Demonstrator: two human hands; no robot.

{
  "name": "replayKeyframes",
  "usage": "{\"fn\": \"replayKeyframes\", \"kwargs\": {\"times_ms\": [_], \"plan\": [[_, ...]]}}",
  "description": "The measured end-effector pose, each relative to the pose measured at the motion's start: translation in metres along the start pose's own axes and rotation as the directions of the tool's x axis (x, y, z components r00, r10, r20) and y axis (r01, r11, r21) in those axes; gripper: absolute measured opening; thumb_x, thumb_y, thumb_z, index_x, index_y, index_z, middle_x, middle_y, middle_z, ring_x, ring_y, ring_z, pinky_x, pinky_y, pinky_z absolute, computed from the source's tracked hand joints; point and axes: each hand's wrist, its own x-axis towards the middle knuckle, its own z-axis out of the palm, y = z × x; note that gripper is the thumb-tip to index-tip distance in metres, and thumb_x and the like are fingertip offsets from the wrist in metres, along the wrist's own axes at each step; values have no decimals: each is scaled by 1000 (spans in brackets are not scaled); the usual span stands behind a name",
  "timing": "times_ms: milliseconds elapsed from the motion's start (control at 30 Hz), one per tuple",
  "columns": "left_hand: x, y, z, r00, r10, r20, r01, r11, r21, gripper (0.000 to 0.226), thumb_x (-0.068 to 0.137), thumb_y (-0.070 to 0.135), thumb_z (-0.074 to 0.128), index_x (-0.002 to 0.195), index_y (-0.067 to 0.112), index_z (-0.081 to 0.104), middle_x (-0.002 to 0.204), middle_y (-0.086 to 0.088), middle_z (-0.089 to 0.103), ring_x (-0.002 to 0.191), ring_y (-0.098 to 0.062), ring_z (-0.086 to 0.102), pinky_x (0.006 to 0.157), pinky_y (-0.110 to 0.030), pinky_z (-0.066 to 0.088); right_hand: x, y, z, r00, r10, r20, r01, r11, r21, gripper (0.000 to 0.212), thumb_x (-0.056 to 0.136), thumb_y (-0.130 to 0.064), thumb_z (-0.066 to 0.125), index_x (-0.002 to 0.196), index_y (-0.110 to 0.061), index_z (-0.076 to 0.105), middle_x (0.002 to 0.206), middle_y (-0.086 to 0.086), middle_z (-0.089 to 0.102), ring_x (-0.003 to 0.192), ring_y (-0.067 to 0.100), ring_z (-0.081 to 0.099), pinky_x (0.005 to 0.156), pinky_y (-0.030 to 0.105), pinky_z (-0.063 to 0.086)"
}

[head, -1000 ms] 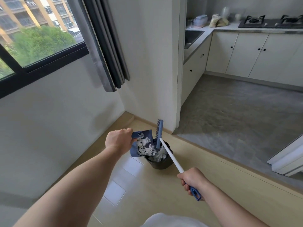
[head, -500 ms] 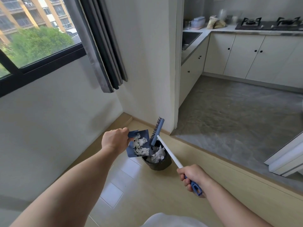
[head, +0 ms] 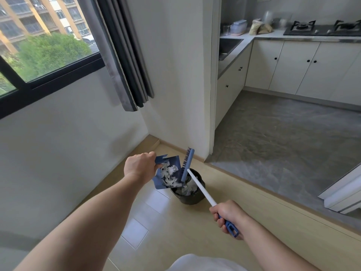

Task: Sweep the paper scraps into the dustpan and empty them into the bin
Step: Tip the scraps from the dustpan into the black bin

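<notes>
Low and just left of centre, my left grip (head: pixel 139 167) was curled round the handle of the dustpan (head: pixel 172 163), holding it tipped steeply above the left rim of the bin (head: pixel 192 198). Scraps (head: pixel 169 175) lay on the dustpan's face, and more sat in the bin below. The brush (head: pixel 188 164) stood head-up against the dustpan's right edge. At lower right, my right grip (head: pixel 227 217) was closed round the blue end of its handle.

I judged the dustpan sat only partly over the bin's mouth, so a fast tip or a hard brush stroke could have flicked light scraps past the rim onto the floor (head: pixel 175 231). The brush handle crossed the bin's rim, and a knock there could have toppled the bin, which looked small.

The dustpan looked like thin, hard blue plastic, flat with low side walls. The scraps were white, crumpled paper. The brush had a narrow blue head with short bristles, a smooth white shaft and a looped blue end. The bin was dark, round and slightly tapered. The floor was pale and smooth.
</notes>
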Motion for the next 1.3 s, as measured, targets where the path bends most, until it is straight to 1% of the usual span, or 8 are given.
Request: {"fn": "replayKeyframes", "kwargs": {"times_ms": [300, 433, 667, 833, 1033, 1200, 1300], "plan": [[-2, -4, 3, 1000, -7, 1, 7, 1000, -3, 42, 96, 63, 47, 100, 23, 58, 92, 3, 71, 83, -27, 69, 60, -31, 39, 3, 3, -5, 998, -36, -51, 35, 999, -26, 14, 95, -9, 56, 81, -8, 59, 52, -1, 49, 35, 8, 38, 35, 16, 31], [-2, -4, 2, 1000, -11, 0, 11, 1000, 3, 39, 96, 61, 48, 101, 23, 59, 93, 3, 71, 84, -27, 69, 61, -31, 39, -2, 2, -8, 998, -39, -58, 38, 999, -11, 20, 95, -11, 57, 75, -9, 56, 50, -2, 48, 35, 7, 38, 35, 17, 32], [-2, -3, 1, 1000, -24, 3, 24, 1000, 4, 38, 97, 59, 49, 101, 22, 58, 94, 1, 71, 85, -27, 70, 61, -31, 40, -7, -3, -8, 1000, -20, 8, 20, 997, 68, 24, 95, -13, 58, 72, -12, 53, 51, -4, 47, 36, 5, 36, 34, 16, 30], [-1, -1, 0, 1000, -31, 2, 31, 1000, 2, 40, 97, 59, 47, 100, 21, 58, 93, 1, 71, 84, -27, 69, 61, -31, 39, -7, 0, -8, 998, 20, 60, -25, 995, 97, 24, 94, -13, 58, 71, -13, 52, 52, -3, 46, 35, 5, 35, 32, 16, 28], [0, 1, 2, 1000, -30, 5, 30, 1000, -4, 39, 97, 60, 47, 99, 22, 56, 93, 1, 71, 85, -27, 69, 61, -31, 40, -3, 7, -5, 997, 66, 46, -68, 997, 29, 26, 95, -14, 57, 70, -13, 52, 52, -3, 46, 34, 5, 36, 33, 16, 28], [1, -3, 4, 999, -46, 9, 46, 999, -11, 38, 97, 59, 49, 99, 22, 57, 92, 1, 71, 83, -28, 69, 62, -31, 42, 1, 8, -6, 1000, 28, -11, -28, 999, -21, 13, 95, -13, 56, 82, -10, 58, 52, -3, 49, 37, 6, 38, 35, 17, 31], [2, -4, 5, 999, -48, 7, 48, 999, -13, 38, 97, 59, 49, 99, 22, 57, 90, 1, 71, 82, -27, 69, 61, -31, 41, 2, 7, -8, 999, 0, -38, -2, 999, -36, 14, 96, -12, 55, 82, -9, 60, 52, -2, 49, 37, 7, 38, 35, 17, 31]]}}
